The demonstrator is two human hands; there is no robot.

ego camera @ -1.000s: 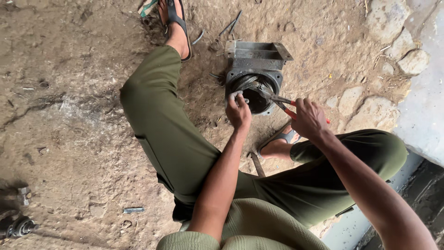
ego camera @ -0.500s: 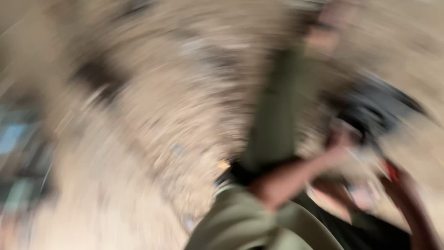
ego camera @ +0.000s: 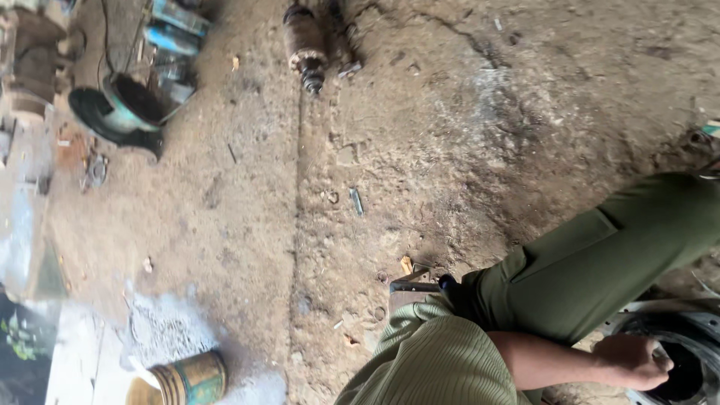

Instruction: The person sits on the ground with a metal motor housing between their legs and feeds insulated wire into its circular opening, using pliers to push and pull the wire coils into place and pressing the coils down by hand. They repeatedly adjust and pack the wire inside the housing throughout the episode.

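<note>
The round metal housing (ego camera: 686, 360) sits on the dirt floor (ego camera: 420, 150) at lower right, beside the person's knee. The left hand (ego camera: 634, 360) rests on its rim, fingers curled against it; whether they grip anything I cannot tell. The right hand is out of view. This looks like work at the housing's bore, and the next move needs eyes on it.

Left hand (ego camera: 630, 360) rests on the motor housing (ego camera: 679, 352) at 4 o'clock; tin can (ego camera: 187, 379) at 7; rotor (ego camera: 306, 41) on the floor (ego camera: 450, 135) at 12.
</note>
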